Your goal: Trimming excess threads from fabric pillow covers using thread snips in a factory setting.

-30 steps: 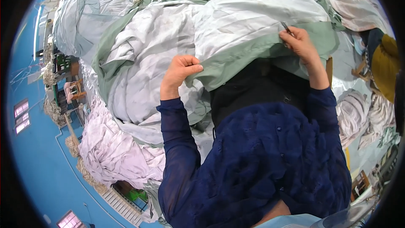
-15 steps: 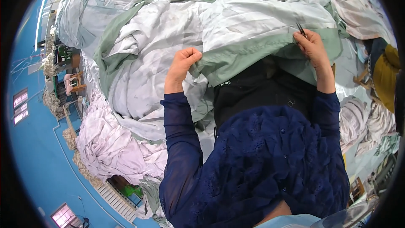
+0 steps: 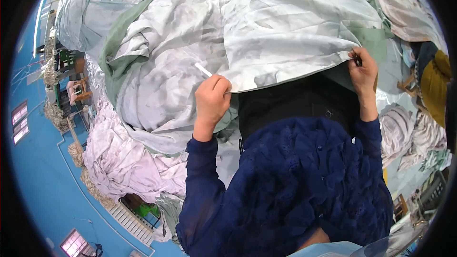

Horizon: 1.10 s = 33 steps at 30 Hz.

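Holding pale grey-green sheet [image 3: 285,33] stretched by near edge: left hand [image 3: 212,100] fisted on hem, right hand [image 3: 362,69] pinching corner. Edge pulled taut and level; rest lying crumpled on fabric heap [image 3: 143,90], likely early stage.

Glossy blue painted floor [image 3: 43,171] fills the left side. Daylit barred windows [image 3: 19,121] at left edge. White slatted rack [image 3: 128,216] stands at bottom.

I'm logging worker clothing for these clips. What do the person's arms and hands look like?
Both forearms are covered to the wrist by sheer dark navy sleeves. The left hand and right hand are bare, with no gloves; no rings or watch can be made out.
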Tool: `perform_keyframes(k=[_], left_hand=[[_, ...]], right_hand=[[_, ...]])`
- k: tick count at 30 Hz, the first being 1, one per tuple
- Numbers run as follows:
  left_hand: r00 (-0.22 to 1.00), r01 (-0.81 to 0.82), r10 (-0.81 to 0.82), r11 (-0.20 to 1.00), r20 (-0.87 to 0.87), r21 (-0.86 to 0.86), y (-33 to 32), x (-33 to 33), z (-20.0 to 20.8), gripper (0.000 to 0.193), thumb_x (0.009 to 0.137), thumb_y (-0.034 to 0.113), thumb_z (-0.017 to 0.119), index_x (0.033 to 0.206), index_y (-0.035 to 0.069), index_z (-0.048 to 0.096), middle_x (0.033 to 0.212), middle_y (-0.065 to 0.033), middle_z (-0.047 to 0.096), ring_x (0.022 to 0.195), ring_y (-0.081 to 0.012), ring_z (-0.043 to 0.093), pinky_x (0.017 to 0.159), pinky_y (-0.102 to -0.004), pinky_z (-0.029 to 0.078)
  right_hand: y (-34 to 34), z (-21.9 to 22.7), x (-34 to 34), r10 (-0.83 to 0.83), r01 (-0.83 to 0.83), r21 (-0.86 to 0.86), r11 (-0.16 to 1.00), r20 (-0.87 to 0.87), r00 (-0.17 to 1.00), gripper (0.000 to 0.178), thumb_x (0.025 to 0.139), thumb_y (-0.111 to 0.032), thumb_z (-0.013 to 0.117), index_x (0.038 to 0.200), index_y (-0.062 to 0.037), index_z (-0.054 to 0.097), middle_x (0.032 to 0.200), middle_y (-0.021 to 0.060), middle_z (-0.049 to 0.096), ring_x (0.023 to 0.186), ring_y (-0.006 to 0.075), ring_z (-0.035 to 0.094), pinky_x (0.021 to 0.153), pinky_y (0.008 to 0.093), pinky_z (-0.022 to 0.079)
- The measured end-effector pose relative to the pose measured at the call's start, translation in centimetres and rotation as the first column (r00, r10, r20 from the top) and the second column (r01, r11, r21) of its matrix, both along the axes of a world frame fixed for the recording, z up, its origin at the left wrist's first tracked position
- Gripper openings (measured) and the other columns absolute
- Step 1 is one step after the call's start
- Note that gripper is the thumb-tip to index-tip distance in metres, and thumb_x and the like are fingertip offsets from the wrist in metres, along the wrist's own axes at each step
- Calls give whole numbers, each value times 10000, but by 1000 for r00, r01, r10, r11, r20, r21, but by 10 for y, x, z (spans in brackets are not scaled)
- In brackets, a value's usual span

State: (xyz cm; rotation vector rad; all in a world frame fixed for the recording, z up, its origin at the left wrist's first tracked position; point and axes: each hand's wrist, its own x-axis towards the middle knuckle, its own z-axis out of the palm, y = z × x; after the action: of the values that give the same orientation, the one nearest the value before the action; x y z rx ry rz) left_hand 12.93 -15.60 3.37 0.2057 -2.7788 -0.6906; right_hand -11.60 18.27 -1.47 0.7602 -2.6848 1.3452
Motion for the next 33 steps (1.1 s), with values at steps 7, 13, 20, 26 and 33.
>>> perform_keyframes(k=[7, 13, 20, 26, 33], left_hand=[[943, -161, 118, 980, -312, -116, 21, 12, -48, 205, 590, -61, 603, 751, 63, 575, 819, -89, 603, 711, -297, 594, 602, -389, 464], [954, -145, 122, 987, -272, -68, 26, 11, -50, 219, 597, -66, 609, 776, 58, 587, 856, -112, 608, 721, -314, 588, 629, -398, 472], [998, -41, -10, 679, 65, 733, 84, -17, 24, 176, 821, 16, 610, 996, 6, 619, 1047, -142, 622, 858, -256, 642, 721, -325, 508], [933, -300, -161, -842, 323, 447, 124, -73, 1, 282, 947, 182, 632, 1130, -26, 583, 1029, -111, 653, 824, -190, 666, 710, -287, 542], [872, -178, 270, -600, 407, 780, 129, -62, -28, 139, 957, 164, 617, 1003, 33, 632, 889, -78, 670, 781, -168, 646, 645, -272, 515]], right_hand=[[2, -11, 16, -135, 125, -67, 990, -179, 974, 199, 759, 60, 638, 912, -68, 633, 748, -2, 592, 647, 64, 526, 609, 219, 438], [3, -11, 17, -145, 133, -76, 988, -172, 974, 181, 772, 53, 649, 907, -66, 633, 716, -23, 559, 630, 53, 488, 593, 206, 421], [2, -4, 16, -172, 163, -96, 982, -90, 981, 157, 788, 32, 686, 898, -58, 620, 726, -41, 555, 641, 39, 480, 602, 195, 413], [-17, 15, 17, -135, 120, -239, 963, -46, 990, 140, 807, 8, 706, 861, -53, 592, 722, -60, 523, 636, 34, 450, 585, 190, 390], [5, 12, 24, -134, 139, -156, 978, 39, 990, 172, 766, 66, 659, 863, -53, 580, 714, -67, 507, 633, 27, 433, 573, 186, 363]])
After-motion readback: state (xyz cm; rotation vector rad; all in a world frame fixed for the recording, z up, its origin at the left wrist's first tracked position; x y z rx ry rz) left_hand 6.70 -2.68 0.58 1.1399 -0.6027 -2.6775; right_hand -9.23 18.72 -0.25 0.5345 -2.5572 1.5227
